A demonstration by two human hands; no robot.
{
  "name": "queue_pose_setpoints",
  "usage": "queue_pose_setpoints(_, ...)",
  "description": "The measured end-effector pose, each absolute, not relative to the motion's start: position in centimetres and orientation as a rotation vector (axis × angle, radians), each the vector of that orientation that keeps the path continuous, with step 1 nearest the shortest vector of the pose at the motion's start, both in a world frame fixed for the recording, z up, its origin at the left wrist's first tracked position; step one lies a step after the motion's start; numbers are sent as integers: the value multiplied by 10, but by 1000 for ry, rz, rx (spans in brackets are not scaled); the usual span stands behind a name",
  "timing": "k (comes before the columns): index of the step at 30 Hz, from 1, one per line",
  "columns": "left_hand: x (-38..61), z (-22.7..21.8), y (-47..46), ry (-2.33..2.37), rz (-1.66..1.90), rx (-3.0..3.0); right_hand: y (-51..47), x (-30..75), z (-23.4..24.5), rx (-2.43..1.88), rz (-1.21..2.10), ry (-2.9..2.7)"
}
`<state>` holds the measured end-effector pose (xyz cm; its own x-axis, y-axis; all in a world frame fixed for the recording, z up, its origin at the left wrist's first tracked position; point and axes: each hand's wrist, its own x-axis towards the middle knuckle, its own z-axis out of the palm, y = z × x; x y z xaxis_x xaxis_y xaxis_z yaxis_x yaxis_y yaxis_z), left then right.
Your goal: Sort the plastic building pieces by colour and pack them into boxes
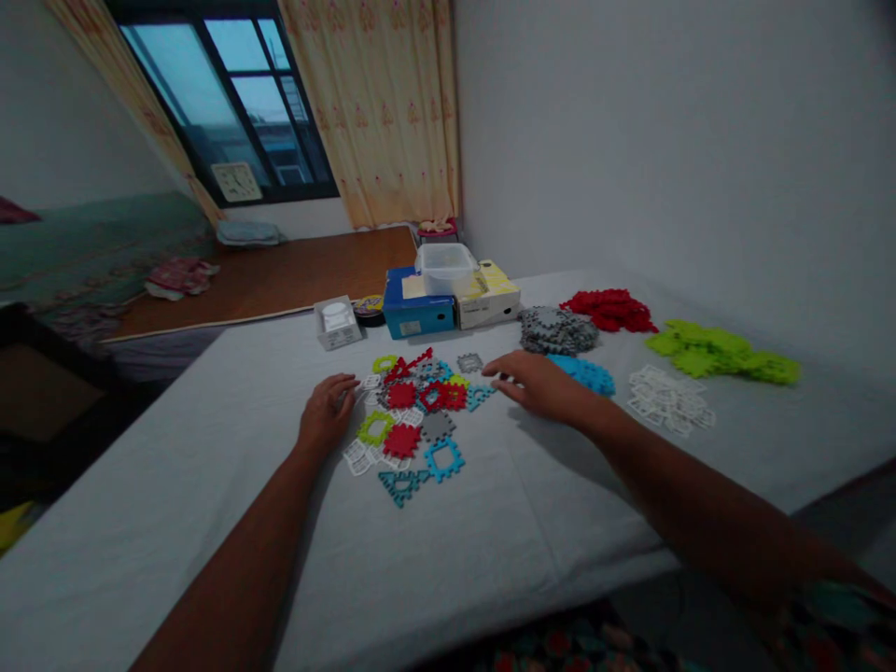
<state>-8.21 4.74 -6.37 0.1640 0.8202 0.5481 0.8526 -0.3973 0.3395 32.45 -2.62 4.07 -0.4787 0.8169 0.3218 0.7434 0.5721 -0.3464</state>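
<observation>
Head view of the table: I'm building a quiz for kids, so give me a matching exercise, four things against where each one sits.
Things:
1 red pile
2 green pile
3 white pile
4 clear tub

Places:
a on top of the boxes
b farthest right on the table
c in front of the green pile
d beside the grey pile, toward the wall

Pairs: 1-d, 2-b, 3-c, 4-a
</observation>
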Motion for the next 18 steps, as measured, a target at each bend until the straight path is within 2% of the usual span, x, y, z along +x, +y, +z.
queue_pose_setpoints(4, -81, -64, 46, -1684, -1090, -2361, -12, 285, 3, -1477, 50, -2560)
queue_pose_setpoints(8, -80, -63, 46, -1697, -1054, -2395, -12, 285, -17, -1523, 13, -2553)
queue_pose_setpoints(13, -80, -66, 48, -1658, -1064, -2438, -14, 314, -13, -1510, -6, -2598)
queue_pose_setpoints(18, -78, -65, 46, -1667, -1051, -2435, -14, 329, -1, -1615, -311, -2560)
